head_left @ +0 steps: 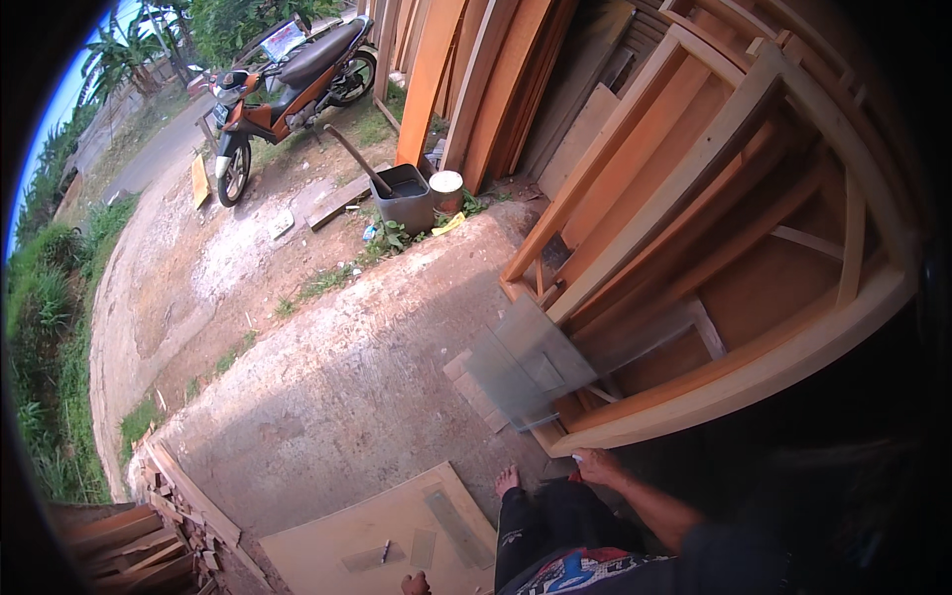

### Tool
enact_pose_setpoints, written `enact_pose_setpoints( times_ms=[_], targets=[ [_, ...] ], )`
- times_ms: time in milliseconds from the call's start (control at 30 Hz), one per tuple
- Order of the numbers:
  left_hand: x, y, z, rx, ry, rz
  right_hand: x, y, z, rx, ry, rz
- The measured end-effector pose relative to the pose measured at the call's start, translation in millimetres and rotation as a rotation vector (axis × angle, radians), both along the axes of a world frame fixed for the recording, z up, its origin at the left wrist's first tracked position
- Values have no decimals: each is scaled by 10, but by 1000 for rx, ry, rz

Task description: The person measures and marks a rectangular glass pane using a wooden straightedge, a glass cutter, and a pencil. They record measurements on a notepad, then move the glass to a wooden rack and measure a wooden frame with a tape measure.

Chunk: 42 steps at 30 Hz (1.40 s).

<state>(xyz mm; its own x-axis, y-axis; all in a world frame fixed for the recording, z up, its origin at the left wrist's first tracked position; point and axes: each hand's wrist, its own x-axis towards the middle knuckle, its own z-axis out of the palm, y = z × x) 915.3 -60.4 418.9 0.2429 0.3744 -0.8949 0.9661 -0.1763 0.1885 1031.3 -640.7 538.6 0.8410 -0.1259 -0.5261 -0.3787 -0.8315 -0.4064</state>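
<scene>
My right hand (598, 466) is closed beside my leg, near the lower corner of a pale wooden frame (674, 421). Small bits of white and red show at its fingers, too small to name. Only the curled fingers of my left hand (416, 585) come in at the lower edge, over a tan board (317, 540) on the ground; anything in them is hidden. On that board lie a pen-like tool (386, 551), a small clear piece (422, 548) and a longer clear strip (458, 531). Clear glass-like panes (526, 362) lean against the frames.
Wooden frames (645, 149) and tall planks (476, 89) stand at the right and back. A dark bucket (405, 210) holding a stick stands near a white-topped can (447, 190). An orange motorbike (288, 104) is parked at the far left. Wood offcuts (134, 545) are piled lower left.
</scene>
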Motion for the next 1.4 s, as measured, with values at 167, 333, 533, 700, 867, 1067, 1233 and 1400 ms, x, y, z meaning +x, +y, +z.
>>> enact_pose_setpoints(
  times_ms=[167, 333, 533, 700, 867, 1067, 1233, 1400],
  targets=[
    [-629, -368, 537, -100, 133, 299, 351, -12, 20, 17, 53, 50],
    [-727, -532, 582, -325, 28, 181, 738, 116, -109, 61, 53, 71],
    [-54, -598, 748, -270, -42, 280, 1137, 204, -353, 65, 82, 20],
    [1157, -615, 745, -234, -237, 505, 1315, 43, -867, 122, 126, -106],
    [2091, -1209, 866, -142, -576, 544, 1829, -444, -1375, 264, 334, 21],
    [1861, -2128, 1228, 62, -629, 401, 3669, 246, -892, 143, 627, 285],
    [885, -2661, 1122, 194, -444, 489, 4534, 1545, -296, 167, 530, 515],
    [-82, -3359, 1052, 251, -386, 793, 4339, 2406, -165, 264, 392, 837]
  ],
)
